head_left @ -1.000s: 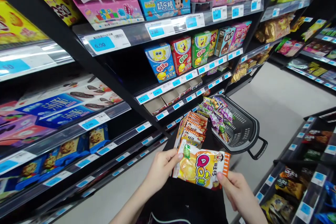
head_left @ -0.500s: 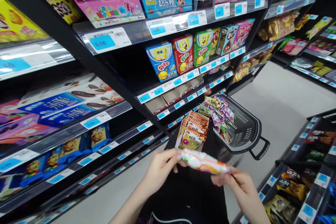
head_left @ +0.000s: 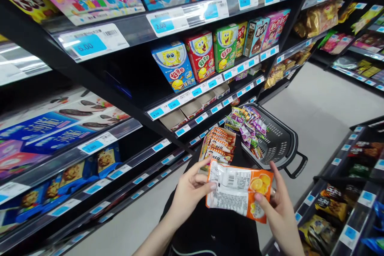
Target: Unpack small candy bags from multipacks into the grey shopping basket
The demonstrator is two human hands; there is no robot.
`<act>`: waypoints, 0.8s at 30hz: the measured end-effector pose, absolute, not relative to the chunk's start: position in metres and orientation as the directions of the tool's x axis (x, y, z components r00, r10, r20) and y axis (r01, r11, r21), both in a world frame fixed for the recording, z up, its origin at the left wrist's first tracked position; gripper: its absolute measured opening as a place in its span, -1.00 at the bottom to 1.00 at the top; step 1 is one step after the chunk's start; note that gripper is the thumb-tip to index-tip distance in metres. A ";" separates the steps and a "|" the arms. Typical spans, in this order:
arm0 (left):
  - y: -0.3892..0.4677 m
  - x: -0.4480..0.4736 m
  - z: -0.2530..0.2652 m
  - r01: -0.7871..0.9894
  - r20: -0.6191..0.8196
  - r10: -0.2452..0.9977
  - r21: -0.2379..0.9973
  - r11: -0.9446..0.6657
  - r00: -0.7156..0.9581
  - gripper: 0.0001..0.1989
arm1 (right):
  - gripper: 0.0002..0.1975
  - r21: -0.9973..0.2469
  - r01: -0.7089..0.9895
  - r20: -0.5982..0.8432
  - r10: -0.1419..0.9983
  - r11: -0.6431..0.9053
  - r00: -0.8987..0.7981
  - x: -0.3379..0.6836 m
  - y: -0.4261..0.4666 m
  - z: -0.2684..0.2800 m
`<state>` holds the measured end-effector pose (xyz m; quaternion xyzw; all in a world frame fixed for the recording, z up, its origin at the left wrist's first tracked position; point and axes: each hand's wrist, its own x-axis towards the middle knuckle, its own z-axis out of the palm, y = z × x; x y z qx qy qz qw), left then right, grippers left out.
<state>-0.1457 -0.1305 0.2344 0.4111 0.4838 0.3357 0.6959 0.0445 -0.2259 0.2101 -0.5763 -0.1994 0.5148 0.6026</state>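
Note:
Between both hands is an orange-and-white candy packet (head_left: 232, 190), its printed back with a barcode and orange fruit pictures facing me. My left hand (head_left: 195, 188) pinches its left end between thumb and fingers. At the right end, my right hand (head_left: 276, 202) grips it with the thumb on top and the fingers behind. Just beyond the packet, on a dark surface, stands an open display box (head_left: 207, 148) with a row of similar orange packets (head_left: 221, 145). Its near side is partly hidden by the held packet and my left hand.
A dark shopping basket (head_left: 279, 144) with several colourful snack packets (head_left: 247, 128) stands on the floor beyond. Shelves on the left carry a blue cartoon box (head_left: 175, 66), a red box (head_left: 200, 56) and cookie packs (head_left: 72, 176). Another snack shelf (head_left: 333, 204) stands at right.
The packet has turned from nearly edge-on to showing its printed back. My right hand has shifted its hold, and the view has moved slightly.

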 end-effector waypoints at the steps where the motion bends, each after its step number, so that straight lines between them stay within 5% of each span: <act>1: -0.130 -0.144 0.233 -0.065 -0.399 0.860 0.896 0.439 0.318 -0.50 | -0.31 -0.907 -0.364 -0.350 0.860 -0.212 0.372 0.048 -0.226 0.205; 3: -0.129 -0.142 0.229 -0.061 -0.385 0.851 0.900 0.432 0.359 -0.75 | -0.62 -0.940 -0.259 -0.309 0.880 -0.225 0.360 0.052 -0.226 0.198; 5: -0.130 -0.141 0.222 -0.068 -0.356 0.855 0.910 0.409 0.377 -0.78 | -0.76 -0.975 -0.115 -0.221 0.893 -0.190 0.392 0.053 -0.227 0.194; 9: -0.131 -0.143 0.215 0.031 -0.279 0.902 0.958 0.284 0.330 -0.76 | -0.82 -0.968 0.242 0.043 0.908 -0.065 0.416 0.056 -0.232 0.197; 12: -0.122 -0.149 0.214 0.327 -0.115 0.874 0.944 -0.053 0.472 -0.79 | -0.78 -0.877 0.471 0.142 0.888 -0.092 0.437 0.083 -0.237 0.189; 17: -0.102 -0.148 0.196 0.602 0.026 0.678 0.437 -0.669 0.735 -0.77 | -0.69 -0.585 0.694 0.124 0.800 -0.419 0.587 0.175 -0.226 0.128; 19: -0.097 -0.141 0.180 0.646 0.014 0.659 0.182 -0.741 0.752 -0.73 | -0.70 -0.353 0.771 -0.084 0.839 -0.530 0.538 0.206 -0.204 0.092; 21: -0.093 -0.135 0.164 0.666 0.030 0.665 -0.002 -0.746 0.746 -0.68 | -0.73 -0.277 0.774 -0.183 0.822 -0.569 0.539 0.226 -0.173 0.054; 24: -0.085 -0.132 0.147 0.657 0.123 0.645 -0.121 -0.744 0.754 -0.63 | -0.79 -0.176 0.750 -0.309 0.760 -0.637 0.572 0.242 -0.125 -0.004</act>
